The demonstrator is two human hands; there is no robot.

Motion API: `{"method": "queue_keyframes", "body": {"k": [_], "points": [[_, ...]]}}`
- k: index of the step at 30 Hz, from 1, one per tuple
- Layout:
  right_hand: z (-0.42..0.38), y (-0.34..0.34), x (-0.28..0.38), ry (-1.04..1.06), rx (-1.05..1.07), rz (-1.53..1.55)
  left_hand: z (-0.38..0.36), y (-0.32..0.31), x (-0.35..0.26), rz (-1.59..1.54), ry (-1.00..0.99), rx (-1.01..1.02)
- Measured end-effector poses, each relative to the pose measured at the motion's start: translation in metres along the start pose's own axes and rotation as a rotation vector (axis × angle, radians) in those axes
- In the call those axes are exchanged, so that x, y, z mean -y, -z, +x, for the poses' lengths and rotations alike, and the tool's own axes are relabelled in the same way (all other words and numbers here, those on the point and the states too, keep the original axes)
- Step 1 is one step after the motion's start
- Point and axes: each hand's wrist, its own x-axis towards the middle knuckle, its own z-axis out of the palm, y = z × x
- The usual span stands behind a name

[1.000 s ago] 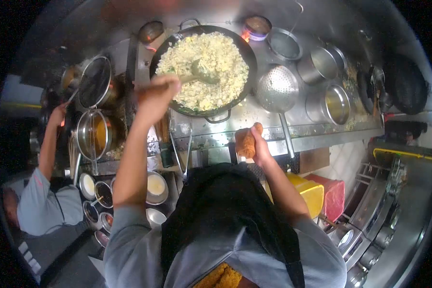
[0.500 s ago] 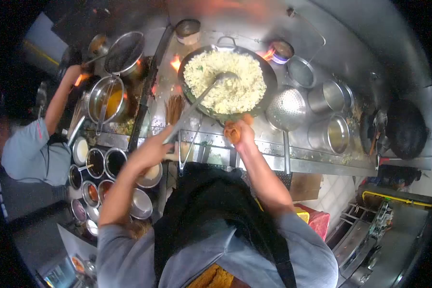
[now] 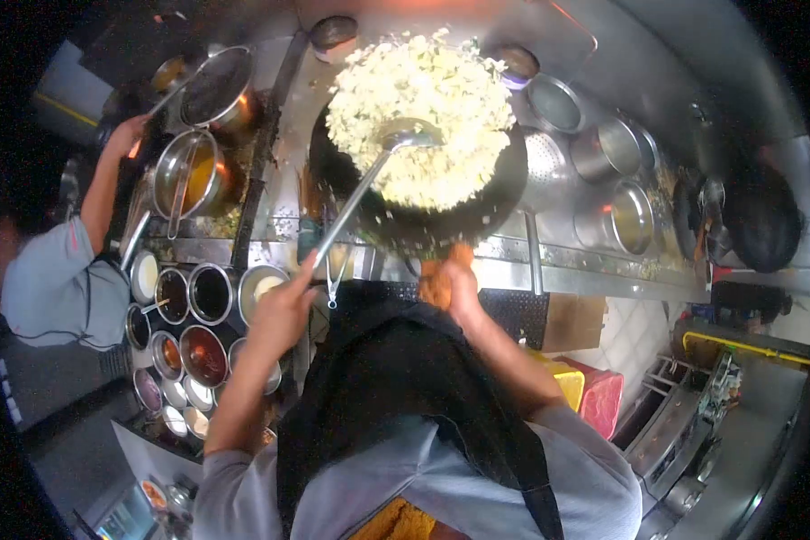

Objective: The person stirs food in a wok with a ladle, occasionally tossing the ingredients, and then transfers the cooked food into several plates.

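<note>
My left hand point(image 3: 282, 310) is closed round the long handle of a metal ladle point(image 3: 355, 193). The ladle's bowl is over pale rice-like food point(image 3: 423, 81) with green bits, spread in the air above a large dark wok point(image 3: 333, 171). Some loose grains show over the near side of the wok. My right hand point(image 3: 462, 286) grips an orange-brown cloth point(image 3: 436, 281) at the wok's near edge; the handle under it is hidden.
A perforated strainer point(image 3: 542, 166) and metal pots point(image 3: 607, 148) stand right of the wok. A co-worker's hand point(image 3: 128, 135) holds a utensil over pots at the left. Sauce bowls point(image 3: 204, 355) stand lower left; tongs point(image 3: 333, 288) hang at the counter's edge.
The wok has tilted and come nearer to me, and the food has risen out of it. My left hand has moved down slightly with the ladle; my right hand has also come closer.
</note>
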Motion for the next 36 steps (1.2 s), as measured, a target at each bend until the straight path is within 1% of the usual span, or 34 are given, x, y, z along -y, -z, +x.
{"method": "queue_keyframes", "body": {"k": [1, 2, 3, 4, 5, 6, 8, 9, 10, 11, 12, 14, 15, 16, 17, 18, 20, 21, 22, 23, 24, 26, 27, 29, 30, 31, 32, 33, 34, 35, 36], "points": [[0.02, -0.004, 0.002, -0.01, 0.0, 0.127, -0.012, 0.029, -0.009, -0.01, 0.024, 0.066], [0.024, -0.037, 0.029, -0.037, -0.1, 0.131, -0.019, 0.05, -0.016, 0.003, 0.102, 0.13], [0.081, -0.012, 0.019, -0.035, 0.105, 0.134, -0.02, 0.061, -0.017, 0.008, 0.034, 0.131], [0.092, -0.035, 0.027, 0.037, -0.015, 0.096, -0.018, 0.066, -0.016, 0.012, -0.029, 0.128], [0.1, -0.047, 0.033, 0.003, -0.082, 0.083, -0.008, 0.055, -0.011, 0.048, -0.052, 0.133], [0.094, -0.039, 0.023, -0.005, -0.084, 0.097, 0.002, 0.032, -0.003, 0.059, -0.05, 0.144], [0.081, -0.016, -0.004, 0.091, 0.066, 0.064, 0.025, -0.014, 0.009, 0.271, 0.079, 0.109], [0.065, 0.007, -0.024, 0.114, 0.01, 0.033, 0.027, -0.024, -0.002, 0.239, 0.09, 0.049], [0.05, 0.036, -0.036, 0.006, 0.142, -0.009, 0.026, -0.033, -0.009, 0.205, 0.099, -0.008], [0.027, 0.038, -0.033, 0.02, 0.139, -0.005, 0.018, -0.048, -0.003, 0.132, 0.07, -0.086], [0.005, 0.026, -0.02, 0.037, 0.137, -0.001, 0.008, -0.037, -0.004, 0.132, 0.071, -0.087], [0.015, -0.01, 0.017, 0.008, -0.049, 0.09, -0.017, 0.008, -0.015, 0.036, 0.061, -0.019], [0.038, -0.024, 0.032, -0.06, -0.094, 0.143, -0.023, 0.034, -0.027, 0.051, 0.088, 0.027], [0.064, -0.029, 0.038, -0.022, -0.051, 0.165, -0.024, 0.051, -0.036, 0.066, 0.111, 0.064], [0.095, -0.029, 0.033, 0.048, -0.049, 0.11, -0.02, 0.049, -0.03, 0.076, 0.103, 0.053], [0.096, -0.025, 0.03, 0.048, -0.048, 0.111, -0.01, 0.035, -0.023, 0.077, 0.104, 0.053], [0.092, -0.024, 0.017, 0.078, 0.05, 0.002, 0.01, -0.007, 0.001, 0.152, -0.132, -0.057], [0.08, -0.006, -0.007, 0.074, -0.011, 0.001, 0.014, -0.023, 0.003, 0.23, -0.095, -0.07], [0.067, 0.02, -0.025, 0.105, 0.021, -0.039, 0.018, -0.041, 0.003, 0.306, -0.054, -0.085], [0.046, 0.044, -0.032, 0.031, 0.114, -0.108, 0.015, -0.062, 0.008, 0.241, 0.001, -0.102], [0.02, 0.036, -0.021, 0.093, 0.002, -0.254, 0.01, -0.066, 0.003, 0.12, 0.007, -0.127], [-0.002, 0.011, 0.013, 0.107, -0.038, -0.227, 0.002, -0.064, 0.001, -0.019, -0.124, -0.199], [0.012, 0.006, 0.024, 0.056, -0.036, -0.13, 0.001, -0.051, -0.007, -0.019, -0.127, -0.193], [0.051, -0.023, 0.06, -0.023, -0.023, 0.022, -0.003, 0.002, -0.036, -0.618, 0.476, 0.315], [0.085, -0.019, 0.06, -0.06, 0.011, 0.124, 0.003, 0.021, -0.047, -0.853, 0.623, 0.369], [0.113, -0.013, 0.056, -0.072, 0.117, 0.183, 0.012, 0.032, -0.048, -0.984, 0.635, 0.353], [0.128, -0.017, 0.053, -0.064, 0.118, 0.195, 0.021, 0.043, -0.048, -1.115, 0.654, 0.337], [0.14, -0.025, 0.05, -0.008, 0.036, 0.166, 0.034, 0.053, -0.054, -1.226, 0.612, 0.353], [0.154, -0.027, 0.044, 0.046, -0.044, 0.139, 0.046, 0.06, -0.042, -1.27, 0.463, 0.439], [0.163, -0.023, 0.038, 0.049, -0.02, 0.083, 0.064, 0.061, -0.026, -1.366, 0.334, 0.514], [0.161, -0.02, 0.039, 0.057, -0.016, 0.103, 0.085, 0.064, -0.016, -1.459, 0.199, 0.592]]}}
